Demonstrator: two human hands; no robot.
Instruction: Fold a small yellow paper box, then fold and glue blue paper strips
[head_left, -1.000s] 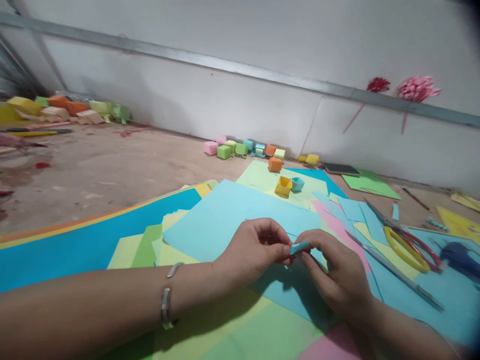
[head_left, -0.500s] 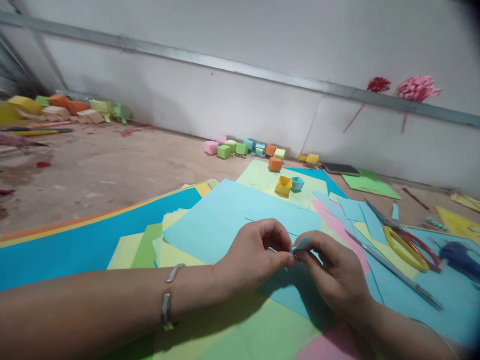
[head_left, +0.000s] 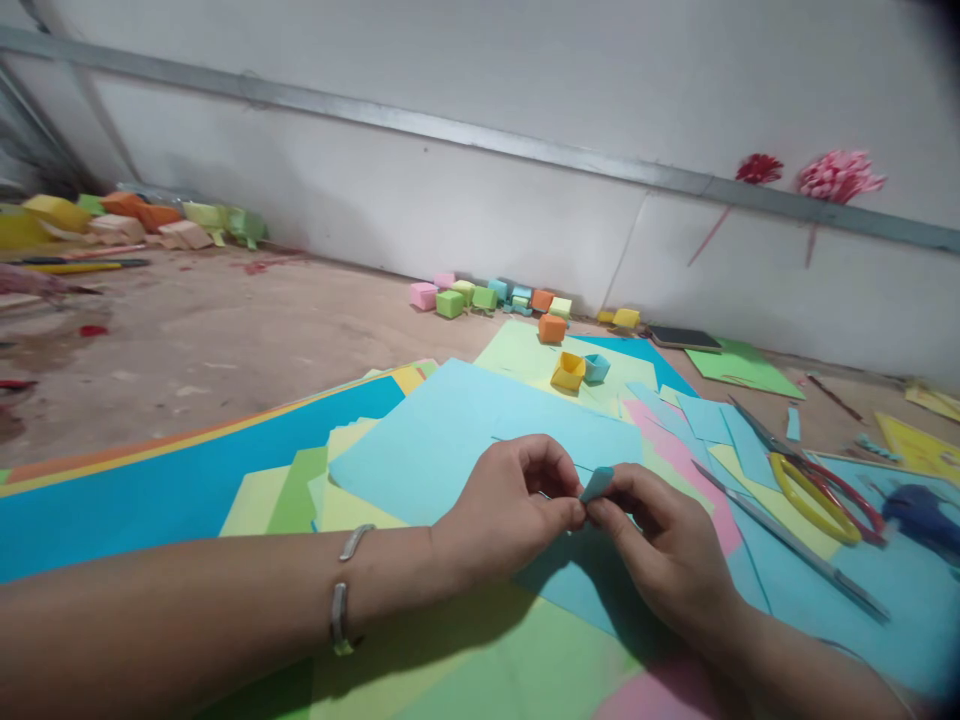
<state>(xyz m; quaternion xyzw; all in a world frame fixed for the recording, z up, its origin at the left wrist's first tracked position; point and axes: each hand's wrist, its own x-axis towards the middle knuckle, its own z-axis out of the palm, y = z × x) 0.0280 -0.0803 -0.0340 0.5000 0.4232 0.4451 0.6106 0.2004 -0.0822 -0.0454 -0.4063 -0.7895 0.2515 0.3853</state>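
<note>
A small light-blue paper strip [head_left: 598,484] is pinched between both hands, its free end sticking up. My left hand [head_left: 517,495], closed at thumb and forefinger, grips the strip's lower end. Fingertip to fingertip with it, my right hand [head_left: 664,545] pinches the same strip from the other side. Both are just above a large light-blue paper sheet [head_left: 450,430]. Beyond them stand a small open yellow paper box [head_left: 568,371] and a light-blue paper box [head_left: 596,368]. The strip's lower part is hidden by the fingers.
Scissors with yellow and red handles [head_left: 817,500] lie at the right, beside a long metal blade [head_left: 787,545] and a dark blue tool [head_left: 919,515]. Several small coloured paper boxes [head_left: 484,297] sit by the wall. Yellow and orange paper shapes [head_left: 56,212] are piled far left.
The strip's free end has tilted more upright between the fingers. Both hands keep nearly the same place and pinch.
</note>
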